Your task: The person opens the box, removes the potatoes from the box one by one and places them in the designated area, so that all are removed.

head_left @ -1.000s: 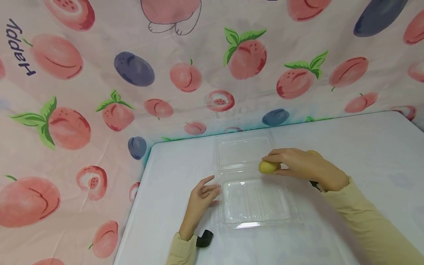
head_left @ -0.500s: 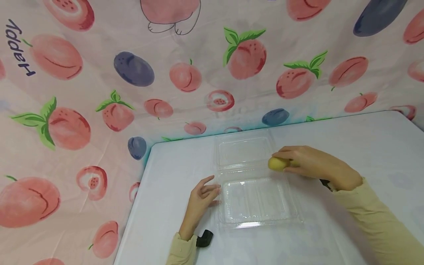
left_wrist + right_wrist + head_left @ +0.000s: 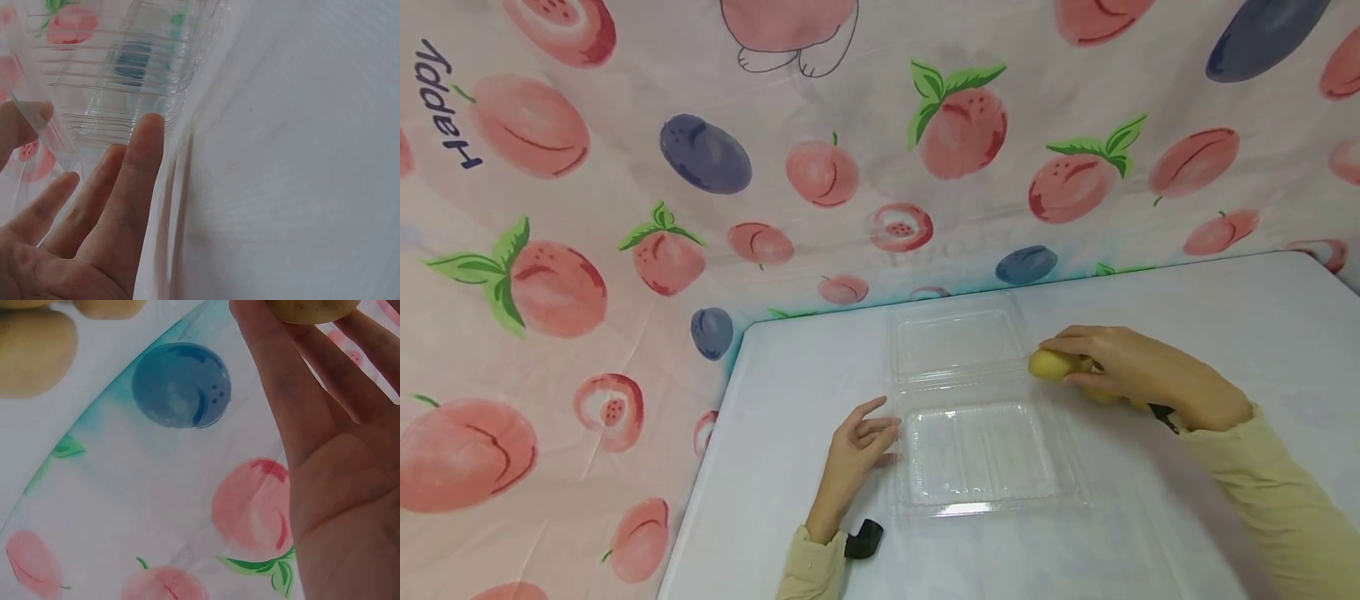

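Note:
My right hand (image 3: pixel 1138 362) pinches an egg-shaped yellow fruit (image 3: pixel 1051 364) between thumb and fingers, just right of a clear plastic clamshell container (image 3: pixel 925 392). In the right wrist view, part of the held fruit (image 3: pixel 312 309) shows at the top, by the fingertips. More yellow fruits (image 3: pixel 1102 395) sit under and behind the right hand, partly hidden by it. The container lies with its lid folded back toward the wall. My left hand (image 3: pixel 857 442) rests at the container's left edge, fingers relaxed. Seen from the left wrist, its extended fingers (image 3: pixel 115 200) are against the ribbed clear plastic.
A white cloth covers the table (image 3: pixel 790 367). A fruit-print sheet (image 3: pixel 850 125) hangs along the back and left sides. Dark wrist-worn devices (image 3: pixel 865 540) show at both wrists. Several yellow fruits (image 3: pixel 37 353) lie on the white surface in the right wrist view.
My right hand has moved right, carrying the yellow fruit from above the container's right side to beside it. More fruits show under the hand. The left hand stays still.

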`<state>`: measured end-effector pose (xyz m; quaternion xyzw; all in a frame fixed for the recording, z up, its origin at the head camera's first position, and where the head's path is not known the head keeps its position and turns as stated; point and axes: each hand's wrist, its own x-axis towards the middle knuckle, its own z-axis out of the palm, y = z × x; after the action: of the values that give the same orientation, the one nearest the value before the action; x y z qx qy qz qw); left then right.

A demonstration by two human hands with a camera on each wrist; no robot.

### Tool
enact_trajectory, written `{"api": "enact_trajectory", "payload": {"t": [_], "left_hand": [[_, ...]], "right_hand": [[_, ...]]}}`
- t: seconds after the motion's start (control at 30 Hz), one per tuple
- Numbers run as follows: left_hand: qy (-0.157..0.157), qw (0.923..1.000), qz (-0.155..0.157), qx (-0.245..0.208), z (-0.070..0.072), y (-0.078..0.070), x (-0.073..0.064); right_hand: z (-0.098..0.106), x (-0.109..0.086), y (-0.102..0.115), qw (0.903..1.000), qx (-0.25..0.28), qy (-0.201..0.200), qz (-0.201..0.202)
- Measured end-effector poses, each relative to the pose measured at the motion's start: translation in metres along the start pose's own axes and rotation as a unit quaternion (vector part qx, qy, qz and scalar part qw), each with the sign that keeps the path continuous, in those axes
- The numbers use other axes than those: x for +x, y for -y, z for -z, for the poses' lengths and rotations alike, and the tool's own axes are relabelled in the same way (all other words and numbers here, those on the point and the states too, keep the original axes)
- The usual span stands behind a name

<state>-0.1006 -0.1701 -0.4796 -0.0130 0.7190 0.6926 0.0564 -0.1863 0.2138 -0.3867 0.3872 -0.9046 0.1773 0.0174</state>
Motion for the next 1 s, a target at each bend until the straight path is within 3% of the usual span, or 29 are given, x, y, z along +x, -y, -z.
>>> {"api": "enact_trajectory", "payload": {"t": [0.3,0.53,1.0], "left_hand": [[0.000,1.0000,0.002,0.003,0.000,0.000,0.001],[0.002,1.0000,0.002,0.001,0.000,-0.001,0.001],[0.002,1.0000,0.004,0.000,0.000,0.000,0.001]], "right_hand": [[0.003,-0.008,-0.013,0.9997,-0.011,-0.016,0.016],[0.006,-0.015,-0.021,0.9998,-0.008,-0.009,-0.016],[0.007,-0.029,-0.035,0.9986,-0.020,-0.033,-0.036]]}}
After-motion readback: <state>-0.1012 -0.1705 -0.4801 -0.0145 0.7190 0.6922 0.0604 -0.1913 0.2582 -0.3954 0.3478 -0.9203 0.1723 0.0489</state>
